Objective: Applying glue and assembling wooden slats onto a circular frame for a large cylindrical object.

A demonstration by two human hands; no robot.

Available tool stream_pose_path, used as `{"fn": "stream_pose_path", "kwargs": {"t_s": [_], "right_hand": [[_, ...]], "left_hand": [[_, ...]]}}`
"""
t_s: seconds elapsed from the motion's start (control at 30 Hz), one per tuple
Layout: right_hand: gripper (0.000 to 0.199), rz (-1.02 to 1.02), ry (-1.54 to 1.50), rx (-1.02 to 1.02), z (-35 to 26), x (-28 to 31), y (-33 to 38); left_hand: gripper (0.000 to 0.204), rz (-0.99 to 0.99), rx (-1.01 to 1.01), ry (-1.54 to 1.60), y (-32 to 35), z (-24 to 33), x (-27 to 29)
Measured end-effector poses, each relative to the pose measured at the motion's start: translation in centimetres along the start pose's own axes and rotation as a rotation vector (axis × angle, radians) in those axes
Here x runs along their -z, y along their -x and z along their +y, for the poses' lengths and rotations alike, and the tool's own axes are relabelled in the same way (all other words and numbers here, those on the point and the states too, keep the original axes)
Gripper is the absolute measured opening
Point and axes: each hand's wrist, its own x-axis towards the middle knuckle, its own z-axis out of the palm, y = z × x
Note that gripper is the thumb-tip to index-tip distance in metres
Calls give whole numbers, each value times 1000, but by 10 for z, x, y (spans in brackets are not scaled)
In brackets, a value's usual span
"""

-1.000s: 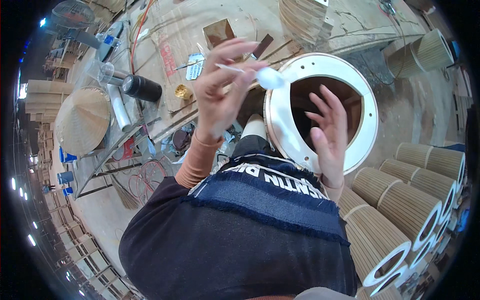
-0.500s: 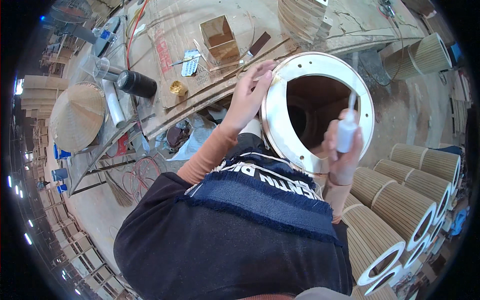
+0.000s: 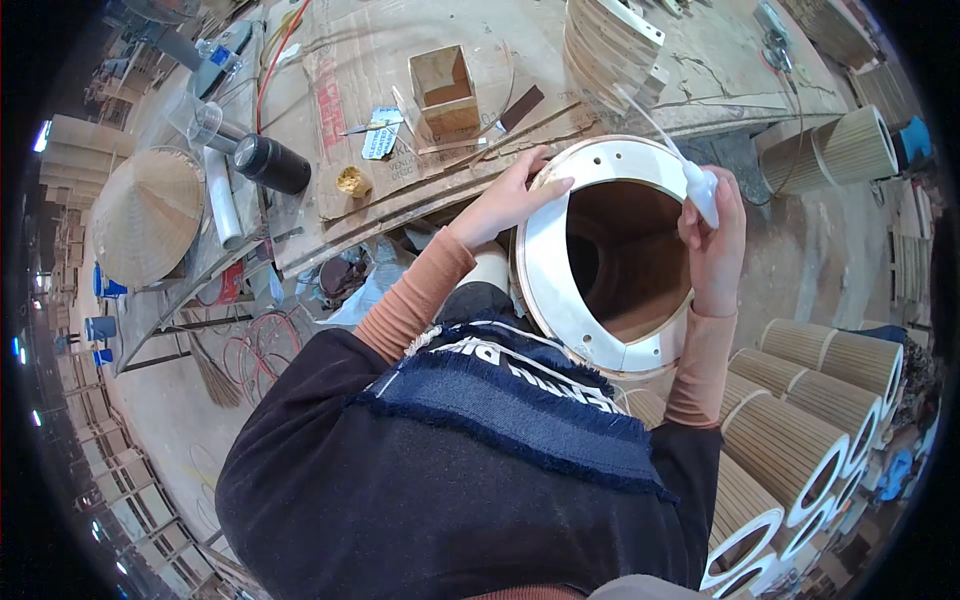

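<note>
In front of me stands a hollow wooden drum-like cylinder, topped by a flat white ring (image 3: 548,265) with small holes in it. My left hand (image 3: 505,203) grips the ring's far left edge, thumb on the white face and fingers along the outer side. Held over the ring's right side, a small white squeeze bottle (image 3: 704,195) with a long thin nozzle is in my right hand (image 3: 720,245). Its nozzle slants up and leftward past the far rim, toward the table edge. Brown wood lines the cylinder's inside (image 3: 640,290).
On the cardboard-covered table (image 3: 350,60) are an open wooden box (image 3: 445,90), a small cup of yellowish paste (image 3: 353,181) and a black bottle (image 3: 272,164). A curved wooden piece (image 3: 612,50) stands at the back. Slatted cylinders (image 3: 785,450) lie at the right.
My right hand has lifted the bottle up and right, away from the ring's inner edge, and tilted it. My left hand still grips the rim. The whole view has shifted slightly.
</note>
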Motion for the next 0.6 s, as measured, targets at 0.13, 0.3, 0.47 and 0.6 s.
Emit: {"fn": "stream_pose_path", "kwargs": {"t_s": [0.13, 0.3, 0.47, 0.6], "right_hand": [[33, 3, -31, -92, 15, 2, -28], [32, -11, 42, -97, 29, 5, -29], [28, -6, 73, -89, 34, 5, -28], [24, 10, 86, -95, 35, 7, -28]], "left_hand": [[91, 29, 146, 182, -9, 6, -6], [89, -82, -70, -279, -7, 13, -5], [104, -4, 104, 128, -10, 13, -7], [110, 17, -11, -130, 0, 6, -12]]}}
